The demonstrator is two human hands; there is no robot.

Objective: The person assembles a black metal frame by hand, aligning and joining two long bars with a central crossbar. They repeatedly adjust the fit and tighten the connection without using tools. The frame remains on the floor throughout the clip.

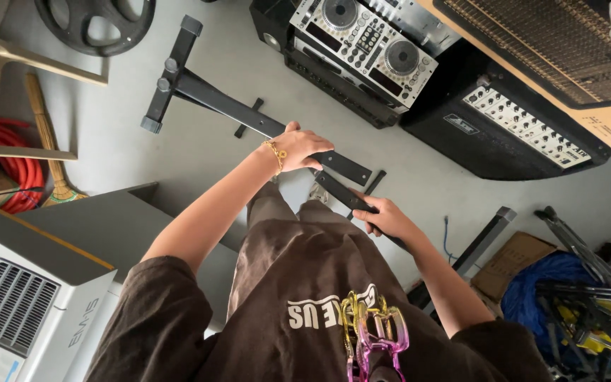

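A black metal folding stand [206,95] lies across the grey floor in front of me, its crossbar foot at the far left. My left hand [300,148], with a gold bracelet on the wrist, grips one flat black bar of the stand near its middle. My right hand [383,219] is closed around a second black bar [341,191] that crosses under the first. The bars meet between my hands. The stand's other foot [493,226] shows at the right, partly hidden by my right arm.
A silver DJ controller [365,42] and black mixer amplifier [518,124] rest against speakers at the top. A white appliance [15,311] stands at the lower left, a red hose [15,166] and broom [47,141] at left, blue cable and tripods [581,290] at right.
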